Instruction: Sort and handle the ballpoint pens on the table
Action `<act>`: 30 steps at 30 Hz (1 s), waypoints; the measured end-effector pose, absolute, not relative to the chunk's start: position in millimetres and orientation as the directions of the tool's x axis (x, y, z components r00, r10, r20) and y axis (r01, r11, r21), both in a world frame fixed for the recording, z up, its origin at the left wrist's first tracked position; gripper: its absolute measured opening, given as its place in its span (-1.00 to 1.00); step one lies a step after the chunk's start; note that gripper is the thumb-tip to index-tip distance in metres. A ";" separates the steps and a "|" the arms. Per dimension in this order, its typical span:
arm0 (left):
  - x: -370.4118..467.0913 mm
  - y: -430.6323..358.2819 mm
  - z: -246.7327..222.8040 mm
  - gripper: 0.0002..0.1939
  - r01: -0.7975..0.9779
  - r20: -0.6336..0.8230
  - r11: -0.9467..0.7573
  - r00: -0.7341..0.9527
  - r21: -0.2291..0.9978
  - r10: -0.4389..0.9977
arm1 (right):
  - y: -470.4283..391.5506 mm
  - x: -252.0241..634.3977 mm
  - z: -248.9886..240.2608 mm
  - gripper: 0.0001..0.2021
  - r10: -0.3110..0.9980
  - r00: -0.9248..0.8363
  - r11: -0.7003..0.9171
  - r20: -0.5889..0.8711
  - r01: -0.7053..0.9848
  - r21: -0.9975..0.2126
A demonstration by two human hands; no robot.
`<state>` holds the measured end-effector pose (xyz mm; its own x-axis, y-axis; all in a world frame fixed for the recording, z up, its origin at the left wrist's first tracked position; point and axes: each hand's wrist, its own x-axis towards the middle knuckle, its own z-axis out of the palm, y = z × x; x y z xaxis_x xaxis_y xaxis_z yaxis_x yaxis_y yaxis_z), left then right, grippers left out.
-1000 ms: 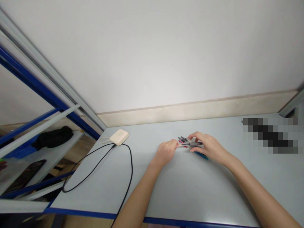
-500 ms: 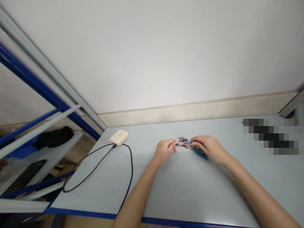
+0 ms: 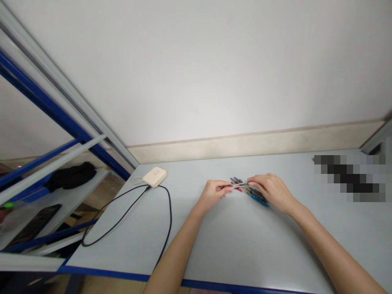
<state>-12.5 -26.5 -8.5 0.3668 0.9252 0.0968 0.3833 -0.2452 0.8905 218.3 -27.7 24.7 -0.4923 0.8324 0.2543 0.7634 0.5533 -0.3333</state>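
Observation:
A slim pen with a clear barrel (image 3: 237, 185) spans the gap between my two hands, just above the table. My left hand (image 3: 212, 193) pinches its left end between thumb and forefinger, and a dark tip shows there. The fingers of my right hand (image 3: 272, 191) close on the pen's other end, partly hiding it. Beneath and beside the right hand lies a loose bunch of pens (image 3: 235, 180), some dark and some clear. A blue pen (image 3: 259, 200) is at the near side of the bunch, and a bit of red shows near its left.
On the grey table (image 3: 226, 245), a cream power bank (image 3: 155, 176) sits at the left with a black cable (image 3: 170, 212) looping from it. A pixelated dark object (image 3: 349, 177) lies at the right. Wall behind; blue-and-white frame (image 3: 64, 118) and shelf at left.
My left thumb and forefinger have shifted along the pen and opened a little, showing more of its left end. The right hand has hardly moved.

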 end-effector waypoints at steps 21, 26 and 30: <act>3.3 -38.5 -14.4 -0.54 0.669 0.694 -0.677 0.331 0.306 0.640 | -51.2 181.4 26.6 -0.62 0.930 -0.234 0.326 0.283 0.880 -0.346; -6.8 -28.7 -13.6 -0.57 0.755 0.650 -0.609 0.340 0.243 0.680 | -48.5 190.7 35.2 -0.62 0.941 -0.140 0.238 0.308 0.921 -0.308; -7.1 -27.0 -16.6 -0.62 0.758 0.600 -0.597 0.356 0.264 0.717 | -51.3 186.8 30.9 -0.70 0.928 -0.207 0.302 0.309 0.904 -0.302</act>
<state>-7.1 -27.0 -16.6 0.3556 0.7169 0.5997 0.7576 -0.5968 0.2642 186.8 -51.3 30.9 -0.2069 0.9281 0.3094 0.9043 0.3021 -0.3016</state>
